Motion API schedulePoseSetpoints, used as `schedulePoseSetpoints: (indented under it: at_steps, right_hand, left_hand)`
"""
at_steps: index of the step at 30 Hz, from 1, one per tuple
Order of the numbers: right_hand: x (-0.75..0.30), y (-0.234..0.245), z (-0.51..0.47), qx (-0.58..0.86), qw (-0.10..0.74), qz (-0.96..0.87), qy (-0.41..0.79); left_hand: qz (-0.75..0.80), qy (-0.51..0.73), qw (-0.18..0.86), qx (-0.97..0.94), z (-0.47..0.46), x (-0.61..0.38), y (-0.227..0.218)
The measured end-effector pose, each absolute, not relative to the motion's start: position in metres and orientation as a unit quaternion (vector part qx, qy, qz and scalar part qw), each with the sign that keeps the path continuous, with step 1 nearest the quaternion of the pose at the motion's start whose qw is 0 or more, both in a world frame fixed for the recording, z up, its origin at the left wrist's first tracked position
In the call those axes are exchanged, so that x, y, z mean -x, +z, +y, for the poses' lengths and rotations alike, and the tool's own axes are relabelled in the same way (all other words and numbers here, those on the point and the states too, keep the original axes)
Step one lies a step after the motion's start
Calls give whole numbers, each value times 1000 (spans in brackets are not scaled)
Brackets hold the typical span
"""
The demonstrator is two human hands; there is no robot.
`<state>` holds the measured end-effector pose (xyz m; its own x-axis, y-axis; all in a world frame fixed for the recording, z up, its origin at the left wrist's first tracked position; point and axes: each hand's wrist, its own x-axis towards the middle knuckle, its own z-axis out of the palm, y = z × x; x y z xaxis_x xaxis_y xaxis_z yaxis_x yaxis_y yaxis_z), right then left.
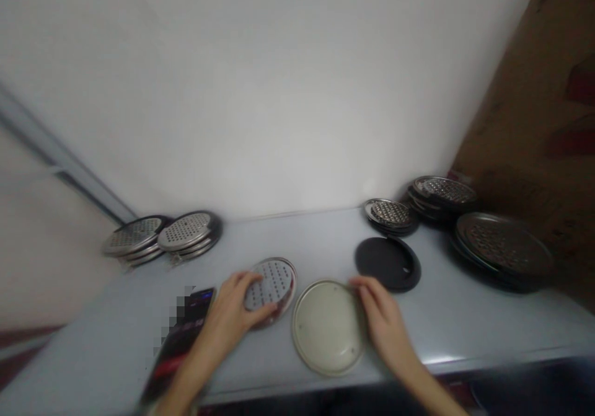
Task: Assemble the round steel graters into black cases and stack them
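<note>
**Two hands, two discs at the table's near edge**

Nearest, at the lower left, a dark flat object (186,335) lies on the pale table (488,317). It is partly pixelated and cannot be told more closely.

Just beyond it, the left hand (232,317) is closed on a perforated metal disc (274,283). The fingers are slightly spread across the holed top at its left edge, and the thumb meets the near rim. The disc looks tilted, with its near-left side raised off the table.

Beside it, touching or nearly so, lies a cream round plate (325,326), flat and close to the table's front edge. The right hand (381,323) rests on its right rim, fingers pressed together and pointing away. Whether the thumb hooks under the rim cannot be told.

My judgement is that both pieces are thin, smooth and likely to slip. A grip on the rim with the thumb set opposite the fingers should hold the metal disc better than pressure on its face. The plate needs steadying, since it sits so near the edge.

Farther back, a black round lid (388,264) lies flat to the right. At the far left stand two stacks of perforated discs (134,236) (188,230), and at the far right three more (389,213) (444,191) (504,245), against a white wall (279,93).
</note>
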<state>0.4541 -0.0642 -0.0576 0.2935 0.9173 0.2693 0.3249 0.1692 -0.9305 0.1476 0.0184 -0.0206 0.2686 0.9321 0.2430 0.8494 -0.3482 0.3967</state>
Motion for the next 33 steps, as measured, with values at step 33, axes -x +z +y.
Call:
schedulePoseSetpoints:
  at_steps: [33]
  right_hand:
    - [-450,-49,-62,569,546,-549,278]
  left_hand:
    - [388,114,185,-896,-30,-232,-27]
